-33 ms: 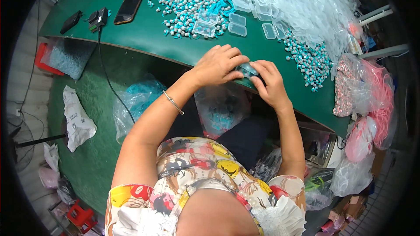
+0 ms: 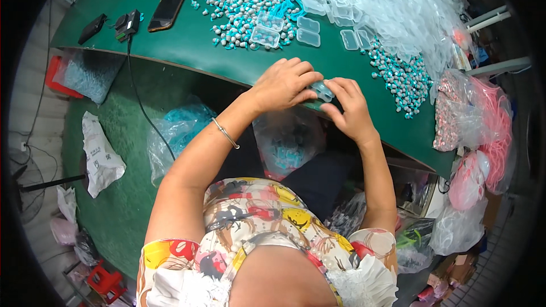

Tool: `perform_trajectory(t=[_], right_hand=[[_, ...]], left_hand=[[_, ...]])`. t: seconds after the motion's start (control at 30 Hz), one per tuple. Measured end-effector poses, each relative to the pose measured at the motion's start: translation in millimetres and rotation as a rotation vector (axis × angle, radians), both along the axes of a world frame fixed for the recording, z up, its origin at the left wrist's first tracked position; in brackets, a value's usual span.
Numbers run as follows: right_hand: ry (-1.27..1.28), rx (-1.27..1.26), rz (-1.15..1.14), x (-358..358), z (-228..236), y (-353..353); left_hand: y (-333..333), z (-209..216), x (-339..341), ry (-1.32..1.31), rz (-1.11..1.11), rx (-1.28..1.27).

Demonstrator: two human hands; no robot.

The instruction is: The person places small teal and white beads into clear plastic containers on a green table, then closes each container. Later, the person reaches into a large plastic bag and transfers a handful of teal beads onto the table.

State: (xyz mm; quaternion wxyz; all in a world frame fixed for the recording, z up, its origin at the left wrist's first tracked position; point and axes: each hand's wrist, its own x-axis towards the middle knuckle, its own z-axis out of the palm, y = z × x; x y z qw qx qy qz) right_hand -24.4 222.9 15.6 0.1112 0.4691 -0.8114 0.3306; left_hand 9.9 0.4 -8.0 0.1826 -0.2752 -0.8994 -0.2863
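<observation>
At the table's near edge, a small clear plastic box (image 2: 322,91) is held between both hands. My left hand (image 2: 287,84) is closed on its left side, with fingertips over the top. My right hand (image 2: 350,107) grips the right side between thumb and bent fingers. Something teal shows through the plastic, but fingers hide much of it. Beyond the hands, open clear boxes (image 2: 309,32) lie on the green table (image 2: 199,51). Another open box (image 2: 265,36) rests on a heap of small grey-and-teal pieces (image 2: 230,8).
A large pile of clear boxes (image 2: 392,11) covers the far right. More grey-and-teal pieces (image 2: 401,77) lie right of my hands. A phone (image 2: 169,9) and a cabled black device (image 2: 127,25) sit at left. Bags of pink cords (image 2: 492,131) hang at the right edge.
The box has tilted slightly between the hands, and its upper face now shows more. My right fingers have shifted a little; the left hand is nearly unchanged.
</observation>
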Motion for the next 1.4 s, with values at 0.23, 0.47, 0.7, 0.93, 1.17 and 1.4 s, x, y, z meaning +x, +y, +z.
perform_trajectory(t=[0.23,0.47,0.7,0.93,1.17,1.4], right_hand=[[-0.143,-0.011,0.000,-5.5,-12.0,-11.2],[-0.238,-0.169,0.073,-67.5,-12.2,-42.7],[0.266,0.043,-0.208,-98.1,-35.6,-73.4],[0.184,-0.231,-0.361,-93.7,-15.8,-35.5],[-0.237,-0.351,-0.272,-87.5,-33.8,-13.6],[0.138,-0.234,-0.450,-94.9,-33.6,-11.6]], left_hand=[[-1.9,-3.9,-2.9,-0.061,-0.027,0.158],[-4.6,-3.4,0.2,-0.071,-0.037,0.152],[10.4,-3.8,31.2,0.008,-0.182,0.022],[31.0,7.3,43.5,0.108,-0.076,0.045],[-11.0,21.6,-58.9,0.148,0.561,-0.137],[-13.7,-1.0,-92.7,0.247,0.634,-0.425]])
